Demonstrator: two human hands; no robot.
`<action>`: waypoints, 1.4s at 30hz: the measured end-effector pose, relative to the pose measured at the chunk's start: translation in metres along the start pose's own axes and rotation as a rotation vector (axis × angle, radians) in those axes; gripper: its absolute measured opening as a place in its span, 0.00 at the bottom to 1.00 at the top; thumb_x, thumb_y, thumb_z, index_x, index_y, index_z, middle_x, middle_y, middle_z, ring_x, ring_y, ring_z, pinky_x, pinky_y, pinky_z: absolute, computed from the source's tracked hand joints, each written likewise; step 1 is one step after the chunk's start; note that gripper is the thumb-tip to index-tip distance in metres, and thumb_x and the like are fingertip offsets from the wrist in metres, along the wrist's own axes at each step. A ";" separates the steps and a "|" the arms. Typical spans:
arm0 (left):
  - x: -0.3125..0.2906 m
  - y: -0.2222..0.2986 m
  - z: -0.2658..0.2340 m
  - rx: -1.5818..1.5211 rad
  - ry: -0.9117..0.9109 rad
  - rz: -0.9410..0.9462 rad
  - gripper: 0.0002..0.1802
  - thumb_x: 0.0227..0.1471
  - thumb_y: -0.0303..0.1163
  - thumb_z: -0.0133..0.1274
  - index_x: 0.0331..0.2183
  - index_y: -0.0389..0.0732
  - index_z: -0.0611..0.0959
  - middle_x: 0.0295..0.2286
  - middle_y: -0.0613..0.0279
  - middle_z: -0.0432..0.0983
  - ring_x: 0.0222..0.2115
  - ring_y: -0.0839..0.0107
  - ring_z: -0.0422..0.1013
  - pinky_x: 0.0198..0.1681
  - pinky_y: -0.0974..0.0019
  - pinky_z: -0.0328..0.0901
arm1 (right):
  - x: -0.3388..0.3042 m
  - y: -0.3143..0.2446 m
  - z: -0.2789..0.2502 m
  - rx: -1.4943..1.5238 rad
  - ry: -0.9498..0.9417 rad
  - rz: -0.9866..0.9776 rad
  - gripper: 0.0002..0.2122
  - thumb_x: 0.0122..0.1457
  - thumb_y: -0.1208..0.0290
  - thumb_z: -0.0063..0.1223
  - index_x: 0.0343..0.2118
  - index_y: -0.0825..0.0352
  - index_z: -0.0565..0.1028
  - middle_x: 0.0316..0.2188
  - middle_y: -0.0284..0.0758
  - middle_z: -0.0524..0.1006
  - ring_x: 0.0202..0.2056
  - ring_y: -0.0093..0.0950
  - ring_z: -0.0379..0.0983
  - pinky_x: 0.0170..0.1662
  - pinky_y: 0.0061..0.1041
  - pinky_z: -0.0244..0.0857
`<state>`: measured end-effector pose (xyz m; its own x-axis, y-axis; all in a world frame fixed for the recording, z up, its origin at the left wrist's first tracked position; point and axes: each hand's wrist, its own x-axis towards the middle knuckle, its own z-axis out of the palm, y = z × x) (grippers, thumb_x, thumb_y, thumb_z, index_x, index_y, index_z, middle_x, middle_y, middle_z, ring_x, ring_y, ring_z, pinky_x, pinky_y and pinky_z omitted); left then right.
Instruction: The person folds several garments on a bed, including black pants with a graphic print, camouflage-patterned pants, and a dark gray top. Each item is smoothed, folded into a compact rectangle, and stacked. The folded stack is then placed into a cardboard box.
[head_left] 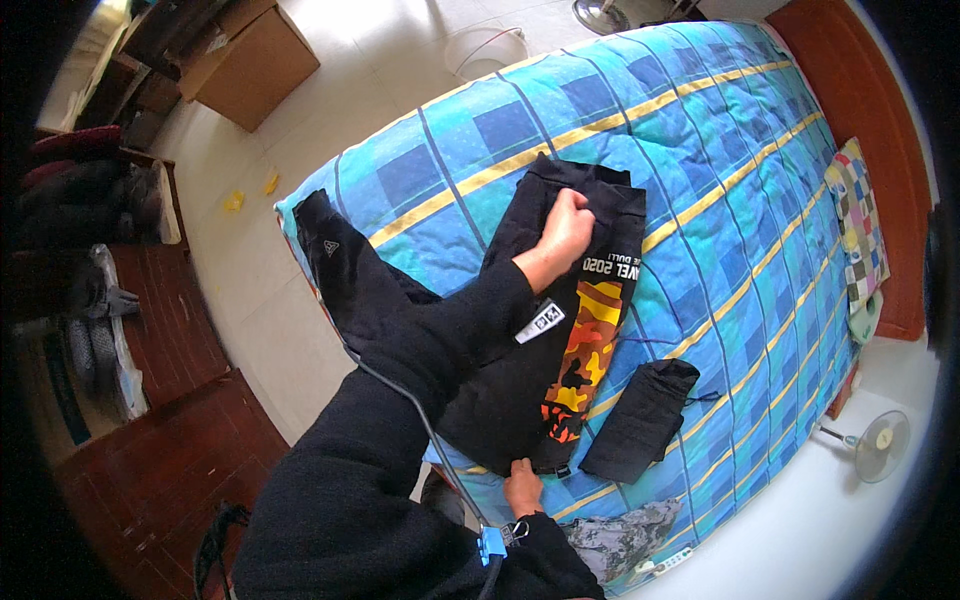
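A black garment point(500, 400) with white lettering and an orange camouflage strip lies spread on the bed. At its far part my left hand point(565, 230) is closed, fingers curled down on the black fabric. By the near hem my right hand point(522, 488) pinches the edge between thumb and fingers. A black piece of fabric point(335, 255) with a small light emblem extends to the left behind my left sleeve; whether it belongs to the same garment is hidden. To the right lies a folded black cloth item point(640, 420) with a thin cord.
The bed point(740, 210) has a blue checked cover with yellow stripes. Grey patterned cloth point(630, 535) and a white power strip point(668, 566) lie at its near edge. A small fan point(885, 445) stands right. A cardboard box point(250, 70) and bucket point(485, 52) stand beyond.
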<state>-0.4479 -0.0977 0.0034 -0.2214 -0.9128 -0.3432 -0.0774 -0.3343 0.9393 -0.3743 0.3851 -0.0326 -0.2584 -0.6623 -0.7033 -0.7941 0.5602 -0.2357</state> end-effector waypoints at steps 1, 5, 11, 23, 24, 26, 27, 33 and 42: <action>-0.005 -0.002 0.004 0.035 -0.041 0.007 0.15 0.48 0.28 0.50 0.40 0.35 0.72 0.30 0.57 0.72 0.31 0.69 0.68 0.36 0.66 0.66 | 0.000 0.000 -0.001 -0.006 -0.006 -0.003 0.07 0.50 0.75 0.45 0.33 0.65 0.72 0.37 0.42 0.71 0.30 0.49 0.74 0.32 0.47 0.68; -0.012 -0.007 -0.005 0.327 -0.223 0.161 0.26 0.38 0.34 0.63 0.40 0.31 0.76 0.33 0.47 0.77 0.37 0.61 0.74 0.40 0.63 0.68 | 0.001 -0.001 -0.004 0.006 -0.015 -0.032 0.07 0.49 0.75 0.46 0.33 0.65 0.72 0.37 0.42 0.71 0.31 0.48 0.74 0.32 0.47 0.68; 0.028 -0.010 -0.038 -0.202 -0.183 0.079 0.19 0.41 0.20 0.55 0.41 0.32 0.78 0.35 0.61 0.77 0.36 0.68 0.72 0.42 0.65 0.66 | 0.000 -0.001 -0.009 -0.012 -0.051 -0.022 0.08 0.48 0.75 0.49 0.33 0.65 0.72 0.37 0.42 0.71 0.31 0.48 0.74 0.33 0.45 0.69; 0.088 -0.055 -0.110 0.414 -0.132 0.077 0.19 0.45 0.31 0.55 0.41 0.34 0.79 0.34 0.52 0.78 0.36 0.61 0.74 0.42 0.63 0.66 | 0.002 0.000 -0.010 0.011 -0.007 -0.018 0.06 0.48 0.76 0.47 0.31 0.66 0.71 0.35 0.43 0.70 0.29 0.48 0.73 0.32 0.48 0.68; 0.090 -0.051 -0.110 0.571 -0.148 0.094 0.20 0.44 0.34 0.56 0.40 0.34 0.79 0.34 0.50 0.78 0.37 0.60 0.74 0.42 0.63 0.66 | 0.002 0.000 -0.010 0.010 -0.009 -0.005 0.06 0.48 0.76 0.48 0.31 0.66 0.71 0.35 0.44 0.70 0.29 0.48 0.73 0.32 0.48 0.68; 0.091 -0.041 -0.113 0.589 -0.271 0.006 0.22 0.46 0.42 0.57 0.39 0.35 0.80 0.34 0.51 0.79 0.37 0.60 0.74 0.42 0.62 0.65 | 0.002 0.001 -0.011 0.032 0.010 -0.027 0.06 0.48 0.77 0.48 0.31 0.66 0.71 0.35 0.44 0.70 0.29 0.49 0.73 0.32 0.48 0.68; 0.092 -0.035 -0.114 0.456 -0.379 -0.053 0.23 0.48 0.43 0.57 0.40 0.36 0.80 0.36 0.54 0.78 0.39 0.61 0.73 0.43 0.63 0.64 | 0.001 0.001 -0.011 0.043 0.010 -0.034 0.06 0.48 0.77 0.48 0.31 0.66 0.71 0.35 0.44 0.70 0.29 0.49 0.73 0.32 0.48 0.68; 0.086 -0.013 -0.110 -0.073 -0.652 -0.356 0.22 0.52 0.43 0.56 0.46 0.43 0.78 0.42 0.68 0.76 0.41 0.72 0.71 0.45 0.68 0.64 | 0.001 0.001 -0.010 0.045 0.004 0.002 0.09 0.45 0.78 0.51 0.31 0.66 0.69 0.36 0.43 0.69 0.31 0.48 0.73 0.34 0.47 0.68; 0.058 0.039 -0.084 0.708 -0.486 -0.110 0.24 0.48 0.47 0.59 0.37 0.35 0.80 0.34 0.54 0.78 0.34 0.61 0.75 0.36 0.58 0.68 | 0.000 0.000 -0.010 0.052 -0.016 0.009 0.07 0.49 0.77 0.46 0.33 0.67 0.70 0.36 0.44 0.70 0.32 0.48 0.74 0.34 0.46 0.68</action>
<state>-0.3821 -0.1837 0.0201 -0.5556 -0.6286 -0.5442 -0.6744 -0.0421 0.7372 -0.3803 0.3801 -0.0260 -0.2560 -0.6495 -0.7159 -0.7622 0.5911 -0.2638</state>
